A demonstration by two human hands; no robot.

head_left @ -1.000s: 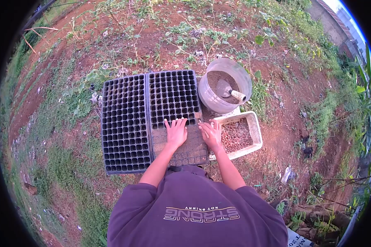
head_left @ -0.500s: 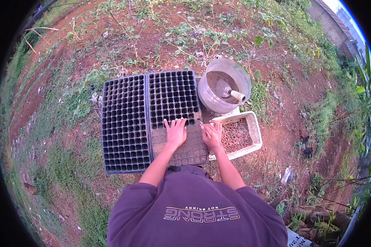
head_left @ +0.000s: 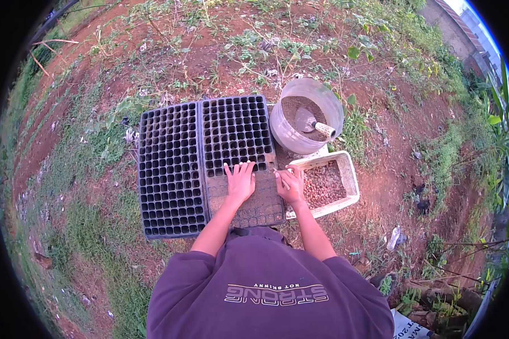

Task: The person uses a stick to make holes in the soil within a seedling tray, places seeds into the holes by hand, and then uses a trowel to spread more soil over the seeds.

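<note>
Two black seedling trays lie side by side on the ground. The left tray (head_left: 171, 169) has empty cells. In the right tray (head_left: 236, 127) the far cells are empty and the near ones are filled with brown soil (head_left: 254, 200). My left hand (head_left: 241, 182) rests palm down with fingers spread, at the line between filled and empty cells. My right hand (head_left: 290, 184) is at the tray's right edge, fingers bent together; what they hold, if anything, is too small to name. Beside it stands a cream basket (head_left: 352, 181) with small reddish-brown pieces (head_left: 324, 186).
A round translucent tub (head_left: 288, 138) with soil and a light-handled scoop (head_left: 324, 130) stands behind the basket. Weeds and red earth surround the trays. A clear plastic piece (head_left: 394, 238) lies at the right, and a wall (head_left: 457, 28) rises at the far right.
Both hands keep nearly the same place and pose. The whole view has shifted very slightly.
</note>
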